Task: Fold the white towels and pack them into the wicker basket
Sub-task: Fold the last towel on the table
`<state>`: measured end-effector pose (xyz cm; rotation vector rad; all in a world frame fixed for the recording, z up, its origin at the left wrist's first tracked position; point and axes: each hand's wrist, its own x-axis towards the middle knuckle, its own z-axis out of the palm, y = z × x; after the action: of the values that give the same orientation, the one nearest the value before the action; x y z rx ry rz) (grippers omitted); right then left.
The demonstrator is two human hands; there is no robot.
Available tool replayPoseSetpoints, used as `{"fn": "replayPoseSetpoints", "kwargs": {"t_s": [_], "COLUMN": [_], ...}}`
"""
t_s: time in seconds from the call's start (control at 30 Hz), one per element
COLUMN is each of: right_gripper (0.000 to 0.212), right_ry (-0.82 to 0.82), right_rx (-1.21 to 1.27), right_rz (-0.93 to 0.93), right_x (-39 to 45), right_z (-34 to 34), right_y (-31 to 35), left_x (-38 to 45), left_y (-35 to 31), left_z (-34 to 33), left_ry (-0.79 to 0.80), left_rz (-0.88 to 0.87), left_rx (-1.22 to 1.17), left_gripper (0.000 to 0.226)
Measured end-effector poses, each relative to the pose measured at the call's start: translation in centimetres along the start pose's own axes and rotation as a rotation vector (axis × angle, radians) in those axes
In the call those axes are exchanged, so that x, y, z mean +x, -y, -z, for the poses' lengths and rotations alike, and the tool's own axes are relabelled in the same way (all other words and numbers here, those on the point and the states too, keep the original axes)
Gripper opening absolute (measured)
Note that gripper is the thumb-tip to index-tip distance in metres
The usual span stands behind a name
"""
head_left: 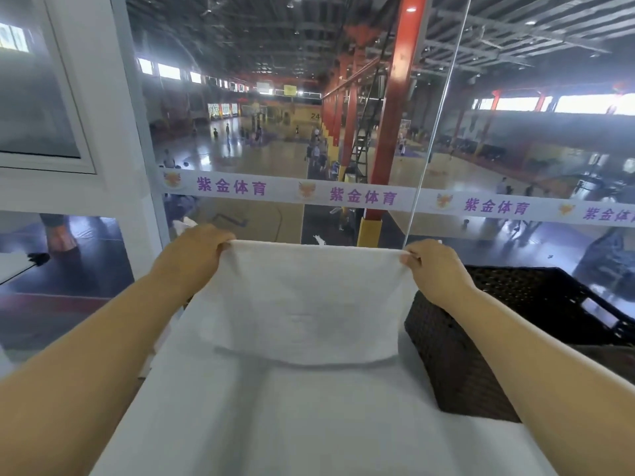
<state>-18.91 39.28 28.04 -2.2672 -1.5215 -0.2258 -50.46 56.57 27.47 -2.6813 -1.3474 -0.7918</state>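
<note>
A white towel (309, 297) hangs stretched in front of me, held up by its top edge. My left hand (194, 252) pinches the top left corner. My right hand (436, 266) pinches the top right corner. The towel's lower edge curves just above a white cloth-covered surface (292, 424). A dark brown wicker basket (508, 321) stands to the right, partly behind my right forearm; its inside is hidden from here.
A glass wall (275, 149) with a white printed band rises directly behind the towel, with a sports hall far below. A white window frame (113, 132) stands at the left. More white fabric (182, 225) peeks out behind my left hand.
</note>
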Motion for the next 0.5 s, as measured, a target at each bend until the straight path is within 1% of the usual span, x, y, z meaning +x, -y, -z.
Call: {"fn": "replayPoseSetpoints", "kwargs": {"t_s": [0.07, 0.13, 0.27, 0.33, 0.4, 0.43, 0.5], "right_gripper": [0.028, 0.023, 0.024, 0.025, 0.038, 0.041, 0.033], "right_ry": [-0.076, -0.094, 0.021, 0.161, 0.364, 0.456, 0.61], "right_rx": [0.018, 0.017, 0.034, 0.028, -0.061, -0.084, -0.074], "right_rz": [0.025, 0.071, 0.075, 0.055, 0.049, 0.023, -0.025], "right_x": [-0.2, -1.2, -5.8, -9.3, -13.3, -15.5, -20.0], "right_z": [-0.4, -1.5, -5.8, -8.8, -12.0, -13.5, -15.8], "right_y": [-0.2, -0.6, -2.0, -2.9, -3.5, -3.8, -4.2], "left_x": [-0.3, -1.9, -8.1, -12.5, -17.6, -20.3, -25.5], "left_y": [0.4, 1.0, 1.5, 1.4, 1.1, 0.7, 0.0], "left_z": [0.1, -0.8, -4.7, -7.7, -10.4, -11.4, -12.9], "left_ry": [-0.033, -0.006, 0.075, 0.217, 0.416, 0.501, 0.645], "left_rz": [-0.05, -0.068, 0.039, 0.095, 0.162, 0.205, 0.274], "left_rx": [-0.004, 0.026, 0.012, -0.009, 0.025, 0.029, 0.016], "left_gripper": [0.027, 0.028, 0.024, 0.024, 0.025, 0.026, 0.027]}}
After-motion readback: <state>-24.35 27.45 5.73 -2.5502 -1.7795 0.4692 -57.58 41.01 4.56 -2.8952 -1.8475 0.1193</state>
